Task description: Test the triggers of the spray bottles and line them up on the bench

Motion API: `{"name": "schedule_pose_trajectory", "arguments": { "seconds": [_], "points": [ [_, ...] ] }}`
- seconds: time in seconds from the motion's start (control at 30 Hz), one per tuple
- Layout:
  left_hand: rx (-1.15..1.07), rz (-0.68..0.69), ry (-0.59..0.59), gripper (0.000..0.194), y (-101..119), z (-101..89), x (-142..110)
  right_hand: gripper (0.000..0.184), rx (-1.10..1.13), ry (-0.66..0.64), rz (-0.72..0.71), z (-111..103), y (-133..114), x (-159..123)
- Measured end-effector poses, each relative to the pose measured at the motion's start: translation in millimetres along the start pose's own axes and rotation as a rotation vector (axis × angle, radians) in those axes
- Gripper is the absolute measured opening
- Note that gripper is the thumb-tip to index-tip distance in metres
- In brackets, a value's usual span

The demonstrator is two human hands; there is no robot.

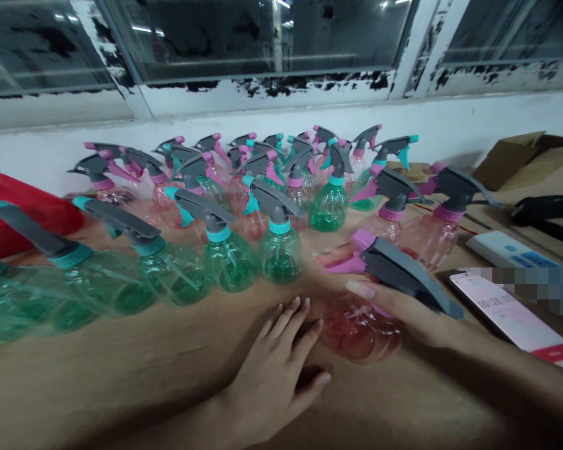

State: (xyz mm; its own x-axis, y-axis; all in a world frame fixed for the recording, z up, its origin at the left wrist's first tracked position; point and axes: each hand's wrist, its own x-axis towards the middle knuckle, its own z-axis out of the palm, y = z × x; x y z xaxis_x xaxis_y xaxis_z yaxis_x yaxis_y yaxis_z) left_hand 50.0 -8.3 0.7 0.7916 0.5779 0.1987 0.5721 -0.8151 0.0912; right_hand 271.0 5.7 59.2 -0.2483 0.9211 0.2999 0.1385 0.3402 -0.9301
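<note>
My right hand (410, 309) is closed around the neck of a pink spray bottle (361, 334), just under its grey and pink trigger head. The bottle is tilted, with its nozzle pointing left. My left hand (281, 362) lies on the wooden table with fingers stretched out, its fingertips close to the bottle's base; nothing is in it. Beyond the left hand stand green spray bottles with teal collars, the nearest being one green bottle (281, 256) and another (229, 262). Two pink spray bottles, one of them at the right (429, 234), stand behind the held one.
Several more pink and green spray bottles crowd the back of the table (122, 387) along the wall. A red bag (23, 215) sits at the left. To the right are a phone (507, 309) showing a timer, a white device (509, 247), a black object (544, 209) and an open cardboard box (516, 159).
</note>
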Motion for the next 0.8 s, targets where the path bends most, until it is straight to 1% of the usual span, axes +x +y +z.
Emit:
{"name": "schedule_pose_trajectory", "arguments": {
  "seconds": [0.2,0.3,0.4,0.5,0.57,0.7,0.8],
  "points": [
    [0.013,-0.002,-0.004,0.057,1.1,1.3,0.0,0.037,0.034,0.001,0.093,-1.8,1.4,-4.1],
    [0.02,0.0,-0.006,0.057,1.1,1.1,0.2,0.036,-0.011,0.056,0.149,-1.3,-2.4,-6.9],
    [0.016,0.001,-0.006,0.057,0.9,0.1,0.6,0.036,-0.086,0.113,0.137,-1.2,-6.9,-7.1],
    [0.013,0.004,-0.004,0.056,0.9,-0.4,0.8,0.035,-0.11,0.123,0.113,-0.9,-9.5,-5.4],
    [0.013,0.004,-0.007,0.056,0.9,-0.2,0.8,0.035,-0.084,0.112,0.1,-0.4,-9.7,-3.9],
    [0.019,0.001,-0.011,0.057,1.1,0.4,0.7,0.035,0.029,0.033,0.092,0.6,-8.4,-0.5],
    [0.023,-0.002,-0.017,0.058,1.3,-0.6,1.3,0.038,0.038,0.035,0.069,0.9,-8.4,1.5]
  ]
}}
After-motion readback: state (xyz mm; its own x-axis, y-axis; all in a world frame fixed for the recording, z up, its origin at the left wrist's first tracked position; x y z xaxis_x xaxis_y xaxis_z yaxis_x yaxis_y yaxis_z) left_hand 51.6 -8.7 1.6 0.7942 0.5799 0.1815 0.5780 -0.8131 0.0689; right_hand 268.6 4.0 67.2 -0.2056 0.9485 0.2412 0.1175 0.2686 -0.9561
